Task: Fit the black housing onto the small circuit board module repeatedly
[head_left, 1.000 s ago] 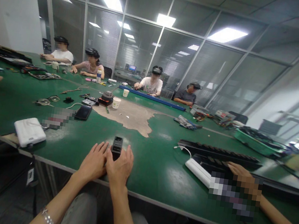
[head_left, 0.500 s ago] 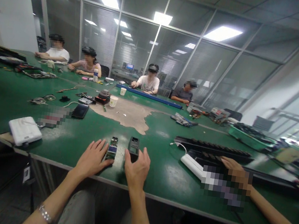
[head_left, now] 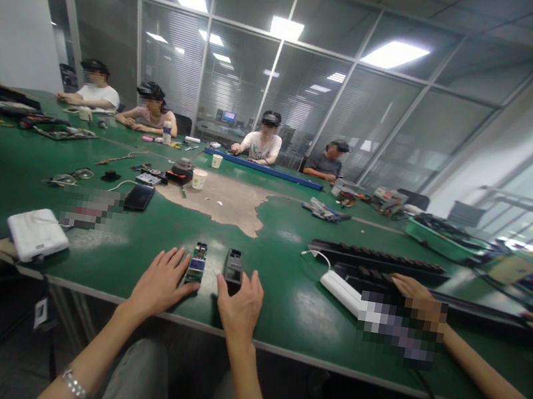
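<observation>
Head view: the left hand (head_left: 160,280) lies palm down on the bench (head_left: 274,309), its fingers outstretched and open, thumb by the near end of an upright-looking circuit board (head_left: 196,265), perhaps to steady it. Just right of the board, a dark housing (head_left: 234,267) sits at the right hand (head_left: 240,300), whose thumb and forefinger part around its near end; whether they grip cannot be told. Side by side, both pieces seem placed for easy reach. Left of the board lies a white box (head_left: 37,235); beyond it to the left, a phone (head_left: 139,197); farther, a paper cup (head_left: 199,179).
</observation>
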`<state>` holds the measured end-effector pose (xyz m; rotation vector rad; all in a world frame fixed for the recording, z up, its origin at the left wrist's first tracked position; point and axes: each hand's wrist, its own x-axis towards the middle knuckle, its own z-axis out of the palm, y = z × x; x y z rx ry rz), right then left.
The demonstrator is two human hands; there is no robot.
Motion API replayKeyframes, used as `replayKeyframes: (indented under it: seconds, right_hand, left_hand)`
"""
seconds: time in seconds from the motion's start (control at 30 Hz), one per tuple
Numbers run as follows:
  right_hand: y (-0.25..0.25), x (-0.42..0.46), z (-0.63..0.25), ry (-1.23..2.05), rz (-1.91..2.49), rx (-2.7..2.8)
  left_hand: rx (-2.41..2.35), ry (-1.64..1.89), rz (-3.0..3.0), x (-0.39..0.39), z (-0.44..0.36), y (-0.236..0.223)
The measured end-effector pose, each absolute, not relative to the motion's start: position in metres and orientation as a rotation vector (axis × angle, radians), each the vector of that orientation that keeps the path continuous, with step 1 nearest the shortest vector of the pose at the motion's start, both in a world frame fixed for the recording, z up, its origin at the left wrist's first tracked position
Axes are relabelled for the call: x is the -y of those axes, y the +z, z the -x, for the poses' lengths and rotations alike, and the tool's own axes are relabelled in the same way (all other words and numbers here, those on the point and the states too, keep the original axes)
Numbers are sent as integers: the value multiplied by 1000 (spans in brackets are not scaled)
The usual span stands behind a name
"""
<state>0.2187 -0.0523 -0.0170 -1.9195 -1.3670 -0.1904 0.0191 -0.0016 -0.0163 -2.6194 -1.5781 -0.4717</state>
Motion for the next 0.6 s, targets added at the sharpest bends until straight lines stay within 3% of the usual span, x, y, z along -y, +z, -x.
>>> replayKeyframes:
  seconds: [0.6]
  right_hand:
    - [-22,57,-219,-219,1922,1368]
  left_hand:
    - [1577,-479,2620,2,-20,-17]
